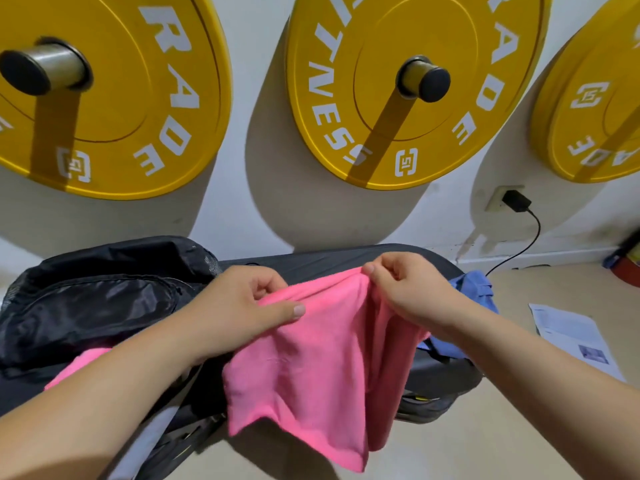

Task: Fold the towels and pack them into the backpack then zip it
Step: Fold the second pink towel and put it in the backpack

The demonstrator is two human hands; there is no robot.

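**Head view.** The left hand (242, 306) pinches the upper edge of the pink towel (311, 375) between thumb and curled fingers. The right hand (412, 292) pinches the same edge close by, fingers likewise curled on the cloth.

Judged purpose: both grips sit on the top edge so the cloth hangs free and its halves can be matched for a fold (not yet squared).

The towel hangs over the near edge of the black tabletop (311, 259), about mid-length, with its lower corners off the surface. It looks soft, gathered between the grips, with an uneven bottom edge.

The backpack (97, 299) lies at the tabletop's left end, probably kept within reach for packing (I cannot tell whether its main opening is unzipped). A blue towel (474, 289) sits bunched at the right end. A second pink cloth (79, 365) shows under the left forearm.
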